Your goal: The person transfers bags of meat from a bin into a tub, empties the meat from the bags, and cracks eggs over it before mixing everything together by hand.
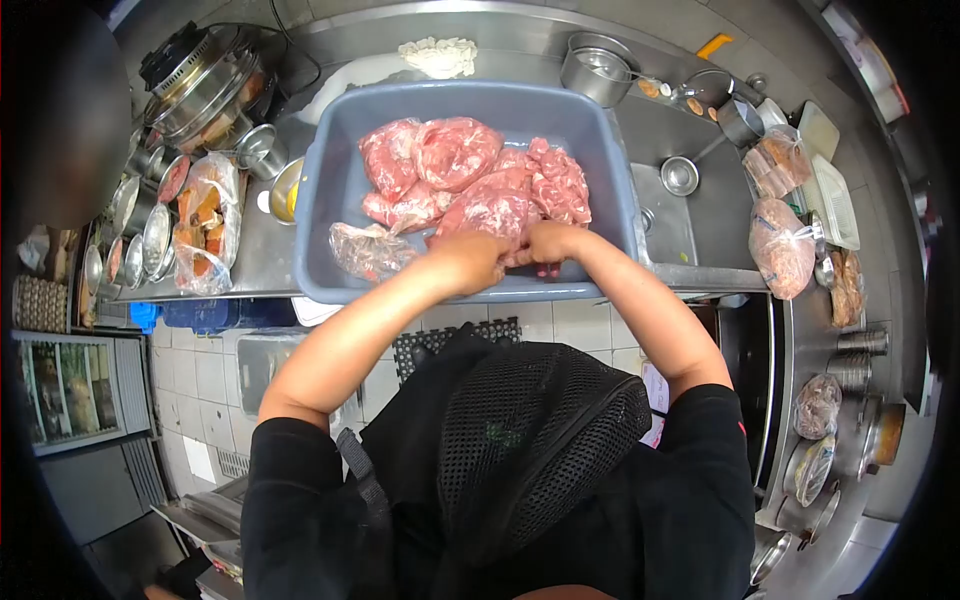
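A large grey-blue tub [330, 180] holds several pieces of raw pink meat [455, 152], some of them wrapped in clear plastic. My left hand [470, 264] is closed on the near edge of a large piece of meat [490, 212] at the tub's front. Close beside it, my right hand [550, 243] grips the same piece, fingers bent down and partly hidden. A crumpled clear plastic bag [370, 252] lies in the tub's front left corner.
A steel sink [665, 215] with a ladle [680, 176] adjoins the tub on the right. Steel pots [597, 72] stand behind. Bagged food [208, 215] and metal bowls are at left; more bagged meat [782, 245] is at right.
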Demonstrator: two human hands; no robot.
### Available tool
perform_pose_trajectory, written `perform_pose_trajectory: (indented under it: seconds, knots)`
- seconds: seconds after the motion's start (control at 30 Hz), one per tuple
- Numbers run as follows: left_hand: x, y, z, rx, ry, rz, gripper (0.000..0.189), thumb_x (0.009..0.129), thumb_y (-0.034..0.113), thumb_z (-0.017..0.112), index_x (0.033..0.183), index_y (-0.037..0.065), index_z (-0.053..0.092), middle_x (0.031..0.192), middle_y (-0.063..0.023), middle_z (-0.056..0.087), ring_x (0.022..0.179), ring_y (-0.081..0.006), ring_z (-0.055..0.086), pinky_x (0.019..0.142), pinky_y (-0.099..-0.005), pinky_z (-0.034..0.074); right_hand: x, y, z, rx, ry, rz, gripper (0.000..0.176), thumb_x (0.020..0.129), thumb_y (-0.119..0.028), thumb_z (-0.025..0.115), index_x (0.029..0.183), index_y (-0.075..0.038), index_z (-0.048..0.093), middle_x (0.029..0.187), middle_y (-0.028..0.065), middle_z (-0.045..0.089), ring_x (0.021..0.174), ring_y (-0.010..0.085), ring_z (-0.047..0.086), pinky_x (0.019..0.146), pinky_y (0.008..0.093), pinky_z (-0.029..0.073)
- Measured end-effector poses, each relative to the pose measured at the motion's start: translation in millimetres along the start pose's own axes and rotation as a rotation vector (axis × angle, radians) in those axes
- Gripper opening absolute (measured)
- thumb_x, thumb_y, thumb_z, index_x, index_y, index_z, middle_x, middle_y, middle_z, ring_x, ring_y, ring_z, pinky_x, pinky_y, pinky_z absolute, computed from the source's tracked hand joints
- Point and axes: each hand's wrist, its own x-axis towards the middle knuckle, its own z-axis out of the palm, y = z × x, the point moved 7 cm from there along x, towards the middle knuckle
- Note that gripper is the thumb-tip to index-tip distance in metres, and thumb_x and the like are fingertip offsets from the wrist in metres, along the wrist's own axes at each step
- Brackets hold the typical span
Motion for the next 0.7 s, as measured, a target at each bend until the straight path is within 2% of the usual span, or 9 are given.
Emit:
perform_pose_trajectory:
  seconds: [0.1,0.17,0.2,0.33,0.4,0.43,0.5,0.63,0.7]
  knots:
    - [9,-4,9,-0.161,-0.011,0.021,0.039,0.076,0.021,0.063,0.11,0.004,0.059,0.098,-0.0185,0.062,0.092,-0.0346,0.059,0.08,-0.0415,0.046,13,-5,-5,0.131,0.082,-0.179,0.031,0.085,-0.029,0.062,0.093,0.001,0.065,0.079,0.0108,0.066,0.063,0.0178,0.064,0.054,0.0296,0.054]
    - [3,-7,9,-0.179,-0.096,-0.024,0.039,0.074,0.021,0.066,0.108,0.004,0.058,0.1,-0.0181,0.062,0.093,-0.0343,0.058,0.078,-0.0424,0.046,21,-15,-5,0.382,0.121,-0.345,0.026,0.086,-0.023,0.06,0.096,0.001,0.065,0.081,0.0096,0.066,0.063,0.0172,0.064,0.057,0.0287,0.055]
    - [0,-10,9,-0.179,-0.089,-0.025,0.039,0.074,0.021,0.066,0.108,0.004,0.058,0.1,-0.0181,0.062,0.093,-0.0343,0.058,0.078,-0.0424,0.046,15,-22,-6,0.455,0.131,-0.357,0.02,0.085,-0.017,0.058,0.089,0.002,0.064,0.08,0.0069,0.066,0.067,0.0158,0.064,0.057,0.0275,0.053]
    - [-18,-31,-5,-0.163,0.196,-0.255,0.038,0.073,0.024,0.068,0.105,0.005,0.056,0.098,-0.0175,0.062,0.095,-0.0346,0.058,0.08,-0.0422,0.046,22,-40,-12,0.508,0.172,-0.318,0.015,0.084,-0.013,0.056,0.08,0.001,0.06,0.074,0.0053,0.064,0.068,0.016,0.063,0.053,0.0261,0.05]
    - [-24,-42,-13,-0.102,0.299,-0.366,0.038,0.074,0.025,0.068,0.104,0.006,0.056,0.098,-0.0172,0.062,0.096,-0.0345,0.058,0.082,-0.0422,0.046,25,-62,-27,0.568,0.305,-0.467,0.016,0.081,-0.014,0.058,0.071,-0.002,0.056,0.069,0.0051,0.062,0.067,0.0168,0.062,0.053,0.0283,0.047]
    - [-24,-53,-20,-0.13,0.387,-0.416,0.037,0.075,0.027,0.068,0.103,0.005,0.057,0.097,-0.0183,0.062,0.096,-0.035,0.058,0.082,-0.0426,0.046,20,-81,-30,0.563,0.296,-0.472,0.016,0.081,-0.014,0.058,0.071,-0.002,0.056,0.069,0.0051,0.062,0.067,0.0168,0.062,0.053,0.0283,0.047]
    - [-20,-74,-30,-0.153,0.472,-0.471,0.037,0.076,0.029,0.067,0.102,0.004,0.057,0.096,-0.0194,0.063,0.096,-0.0355,0.059,0.082,-0.043,0.046,1,-123,-50,0.021,0.567,-0.587,0.013,0.078,-0.016,0.057,0.077,-0.002,0.059,0.072,0.0067,0.063,0.065,0.0171,0.06,0.061,0.0302,0.047]
    - [-10,-115,-39,-0.173,0.384,-0.555,0.038,0.079,0.031,0.064,0.095,-0.004,0.062,0.093,-0.0243,0.063,0.092,-0.0371,0.061,0.08,-0.0434,0.047,20,-133,-82,-0.001,0.505,-0.644,0.016,0.077,-0.02,0.058,0.081,-0.006,0.064,0.075,0.0083,0.064,0.07,0.0168,0.06,0.065,0.0322,0.047]
    - [-10,-131,-42,-0.198,0.383,-0.549,0.04,0.081,0.031,0.061,0.091,-0.007,0.063,0.092,-0.0254,0.063,0.089,-0.0362,0.062,0.079,-0.0423,0.048,5,-122,-109,-0.022,0.699,-0.569,0.02,0.077,-0.023,0.058,0.087,-0.007,0.067,0.077,0.0086,0.066,0.071,0.0181,0.061,0.066,0.0329,0.047]
